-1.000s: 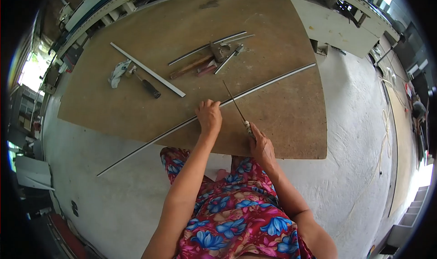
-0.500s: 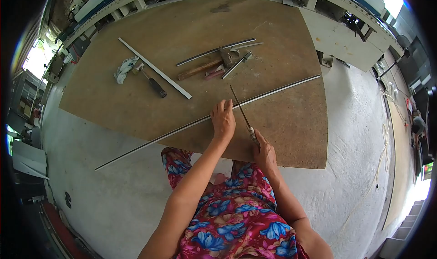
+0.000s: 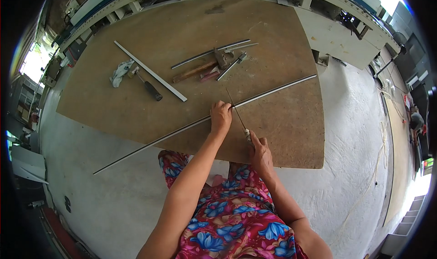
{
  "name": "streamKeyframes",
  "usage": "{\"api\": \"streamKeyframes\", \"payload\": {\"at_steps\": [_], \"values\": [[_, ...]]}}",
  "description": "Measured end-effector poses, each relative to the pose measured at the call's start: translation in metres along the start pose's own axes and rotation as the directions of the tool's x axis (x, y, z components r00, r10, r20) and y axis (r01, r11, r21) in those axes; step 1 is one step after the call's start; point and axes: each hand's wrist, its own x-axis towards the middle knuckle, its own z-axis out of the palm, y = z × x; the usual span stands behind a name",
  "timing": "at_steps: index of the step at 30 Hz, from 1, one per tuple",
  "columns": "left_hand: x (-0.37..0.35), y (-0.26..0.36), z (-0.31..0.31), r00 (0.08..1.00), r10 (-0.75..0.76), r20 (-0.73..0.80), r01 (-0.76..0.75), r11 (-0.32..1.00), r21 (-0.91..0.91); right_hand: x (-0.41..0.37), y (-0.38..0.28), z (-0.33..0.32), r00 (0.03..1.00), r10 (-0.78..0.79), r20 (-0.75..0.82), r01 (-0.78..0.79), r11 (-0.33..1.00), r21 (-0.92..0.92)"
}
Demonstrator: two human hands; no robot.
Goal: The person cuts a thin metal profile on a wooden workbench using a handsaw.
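Note:
A long narrow metal strip (image 3: 273, 91) runs diagonally over the brown board (image 3: 291, 136), its lower left end sticking out past the near edge. My left hand (image 3: 221, 119) is closed around the strip near its middle and presses it down. In my right hand (image 3: 261, 158) is the light, wrapped-looking handle of a thin, long-bladed tool (image 3: 241, 120). Its blade crosses the strip just right of my left fingers, with the tip pointing away from me. Whether the blade has teeth is too fine to see.
Farther back lie a hammer (image 3: 195, 72), short metal pieces (image 3: 210, 54), a flat pale strip (image 3: 152, 72), a dark-handled tool (image 3: 152, 90) and a crumpled rag (image 3: 120, 72). A large machine (image 3: 337, 36) borders the far side. A cord (image 3: 380, 154) trails over the floor at right.
The blade has slid slightly forward across the strip, my right hand moving up and left with it. My left hand keeps its hold; the whole view has shifted slightly.

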Motion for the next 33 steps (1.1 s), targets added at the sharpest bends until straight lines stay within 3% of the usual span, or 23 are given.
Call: {"api": "streamKeyframes", "payload": {"at_steps": [3,5,18,29,33], "values": [[0.002,-0.002,0.000,0.999,0.038,-0.032,-0.038,0.999,-0.017,0.001,0.007,0.005,0.996,-0.088,-0.032,0.087,0.996,-0.029],[0.001,-0.001,0.001,0.994,0.063,-0.088,-0.067,0.997,-0.039,0.003,0.007,0.004,0.998,-0.068,-0.018,0.067,0.997,-0.038],[0.001,-0.001,-0.003,0.998,0.043,-0.038,-0.046,0.996,-0.075,0.088,-0.010,0.036,0.997,-0.048,-0.056,0.043,0.995,-0.087],[0.000,0.001,-0.001,0.999,0.012,-0.038,-0.014,0.998,-0.056,-0.014,0.005,-0.009,1.000,-0.017,0.022,0.018,0.999,-0.042],[0.001,-0.003,0.002,0.998,0.037,-0.050,-0.040,0.997,-0.063,-0.002,0.013,-0.002,0.999,-0.046,-0.007,0.045,0.997,-0.060]]}}
